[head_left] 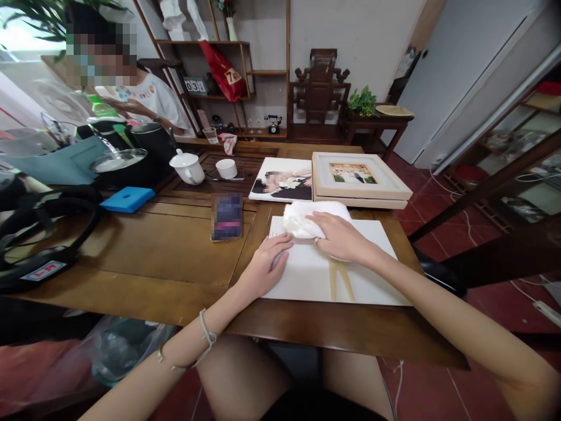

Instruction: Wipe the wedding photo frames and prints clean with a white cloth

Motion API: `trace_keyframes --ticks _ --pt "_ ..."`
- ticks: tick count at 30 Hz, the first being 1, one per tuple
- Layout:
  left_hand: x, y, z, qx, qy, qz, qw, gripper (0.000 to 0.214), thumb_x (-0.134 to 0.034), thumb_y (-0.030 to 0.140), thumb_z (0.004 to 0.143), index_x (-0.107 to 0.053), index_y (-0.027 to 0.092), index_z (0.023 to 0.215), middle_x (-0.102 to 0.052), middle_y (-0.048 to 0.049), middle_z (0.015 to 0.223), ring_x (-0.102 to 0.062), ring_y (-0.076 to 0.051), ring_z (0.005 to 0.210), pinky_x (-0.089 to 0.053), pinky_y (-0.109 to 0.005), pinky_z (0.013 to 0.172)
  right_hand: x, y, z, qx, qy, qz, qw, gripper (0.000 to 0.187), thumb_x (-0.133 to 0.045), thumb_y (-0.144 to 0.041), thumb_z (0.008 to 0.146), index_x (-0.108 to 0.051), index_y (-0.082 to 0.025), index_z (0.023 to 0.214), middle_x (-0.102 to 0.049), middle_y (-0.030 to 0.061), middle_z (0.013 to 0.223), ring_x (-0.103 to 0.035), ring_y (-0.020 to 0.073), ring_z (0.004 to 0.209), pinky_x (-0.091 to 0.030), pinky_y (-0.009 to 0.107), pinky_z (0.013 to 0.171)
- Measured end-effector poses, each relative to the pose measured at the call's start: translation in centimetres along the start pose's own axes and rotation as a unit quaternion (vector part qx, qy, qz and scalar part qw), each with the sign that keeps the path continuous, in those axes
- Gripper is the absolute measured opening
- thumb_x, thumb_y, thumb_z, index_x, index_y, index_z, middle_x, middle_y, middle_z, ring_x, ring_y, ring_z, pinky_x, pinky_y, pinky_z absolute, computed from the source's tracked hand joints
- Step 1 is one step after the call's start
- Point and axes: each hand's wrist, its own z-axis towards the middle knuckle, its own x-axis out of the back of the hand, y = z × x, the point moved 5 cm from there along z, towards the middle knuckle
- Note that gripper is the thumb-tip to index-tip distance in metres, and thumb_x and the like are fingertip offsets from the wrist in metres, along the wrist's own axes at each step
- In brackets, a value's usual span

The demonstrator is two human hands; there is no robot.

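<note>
A flat white panel [298, 278] lies on the wooden table in front of me. Two tan strips [340, 280] run down its lower middle in a narrow upside-down V. My right hand [339, 235] presses a bunched white cloth [302, 221] onto the panel's upper part, its fingers over the cloth. At the panel's left edge rests my left hand [267, 262], fingers stretched out and thumb apart. Just beyond the panel are a photo print [280, 180] and a pale framed picture [357, 175], which sits on another flat piece.
A phone-like dark item [227, 216], a lidded white cup [187, 168], a small white bowl [227, 169] and a blue block [128, 199] stand on the table [184, 228]. Headphones [48, 245] lie at left. Another person [153, 96] sits across, back left.
</note>
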Motion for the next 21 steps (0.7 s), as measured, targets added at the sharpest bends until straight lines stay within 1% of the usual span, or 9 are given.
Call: trace_keyframes --ticks 3,6,8,11,13,15,16,18,21 --pt "-0.1 -0.2 0.0 0.008 0.004 -0.007 1.0 0.033 -0.042 0.024 0.096 -0.063 0.017 0.12 -0.064 -0.0127 0.129 -0.054 -0.026 0.128 -0.036 -0.052 0.114 0.3 0.8 -0.4 -0.015 0.01 -0.069 0.997 0.053 -0.046 -0.016 0.08 -0.055 -0.007 0.131 -0.058 0.0166 0.135 -0.045 0.0322 0.131 -0.036 0.044 0.108" --pt "0.1 -0.2 0.0 0.015 0.009 -0.006 1.0 0.034 -0.04 0.024 0.097 -0.063 0.017 0.121 -0.063 -0.0128 0.131 -0.053 -0.026 0.13 -0.036 -0.05 0.114 -0.2 -0.3 -0.5 -0.014 0.007 -0.093 0.996 0.051 -0.049 -0.016 0.079 -0.058 -0.006 0.128 -0.059 0.0187 0.132 -0.045 0.0342 0.13 -0.035 0.045 0.107" --pt "0.2 -0.2 0.0 0.014 0.014 -0.005 1.0 0.035 -0.038 0.024 0.097 -0.062 0.015 0.122 -0.061 -0.0142 0.133 -0.05 -0.025 0.132 -0.038 -0.048 0.113 -0.8 -2.3 -1.3 -0.007 -0.005 -0.136 0.991 0.052 -0.054 -0.017 0.076 -0.058 -0.003 0.126 -0.057 0.0233 0.131 -0.044 0.0379 0.128 -0.034 0.047 0.107" --pt "0.4 -0.3 0.0 0.021 0.02 -0.005 1.0 0.038 -0.035 0.023 0.098 -0.059 0.013 0.126 -0.058 -0.0157 0.136 -0.05 -0.025 0.133 -0.039 -0.047 0.113 -1.6 -6.4 -4.4 0.031 -0.053 -0.202 0.977 0.055 -0.058 -0.018 0.074 -0.057 0.002 0.125 -0.056 0.0298 0.129 -0.049 0.0416 0.122 -0.036 0.049 0.103" --pt "0.3 -0.3 0.0 0.027 0.018 -0.005 0.999 0.039 -0.034 0.024 0.099 -0.059 0.012 0.127 -0.058 -0.0158 0.137 -0.05 -0.024 0.133 -0.037 -0.048 0.114 -2.1 -9.3 -7.2 0.087 -0.1 -0.206 0.969 0.06 -0.062 -0.024 0.073 -0.056 0.003 0.126 -0.055 0.0317 0.13 -0.052 0.0428 0.118 -0.037 0.051 0.102" --pt "0.3 -0.4 0.0 0.029 0.014 -0.005 0.999 0.039 -0.034 0.023 0.099 -0.059 0.012 0.126 -0.058 -0.0154 0.136 -0.049 -0.024 0.133 -0.036 -0.048 0.115 -2.1 -11.4 -9.5 0.141 -0.118 -0.187 0.965 0.065 -0.065 -0.032 0.073 -0.056 0.004 0.127 -0.053 0.0337 0.132 -0.052 0.0442 0.117 -0.038 0.053 0.1" --pt "0.2 -0.4 0.0 0.029 0.012 -0.005 0.999 0.039 -0.034 0.023 0.099 -0.06 0.012 0.125 -0.059 -0.015 0.136 -0.049 -0.024 0.134 -0.035 -0.048 0.116 -2.1 -11.9 -10.2 0.153 -0.117 -0.172 0.966 0.067 -0.066 -0.035 0.072 -0.056 0.003 0.126 -0.053 0.0333 0.132 -0.052 0.0442 0.117 -0.039 0.053 0.099" --pt "0.2 -0.4 0.0 0.029 0.011 -0.006 1.0 0.038 -0.034 0.023 0.099 -0.06 0.012 0.125 -0.059 -0.0149 0.135 -0.049 -0.025 0.134 -0.035 -0.048 0.116 -1.9 -11.6 -10.3 0.141 -0.108 -0.137 0.975 0.063 -0.066 -0.036 0.072 -0.059 -0.002 0.125 -0.056 0.0292 0.13 -0.053 0.042 0.116 -0.041 0.052 0.098" --pt "0.2 -0.4 0.0 0.024 0.013 -0.007 1.0 0.039 -0.034 0.023 0.098 -0.06 0.012 0.125 -0.06 -0.0157 0.135 -0.05 -0.026 0.133 -0.037 -0.049 0.115 -1.6 -8.4 -7.7 0.067 -0.072 -0.107 0.989 0.051 -0.062 -0.027 0.075 -0.062 -0.008 0.122 -0.059 0.0228 0.129 -0.053 0.0382 0.117 -0.041 0.05 0.098"
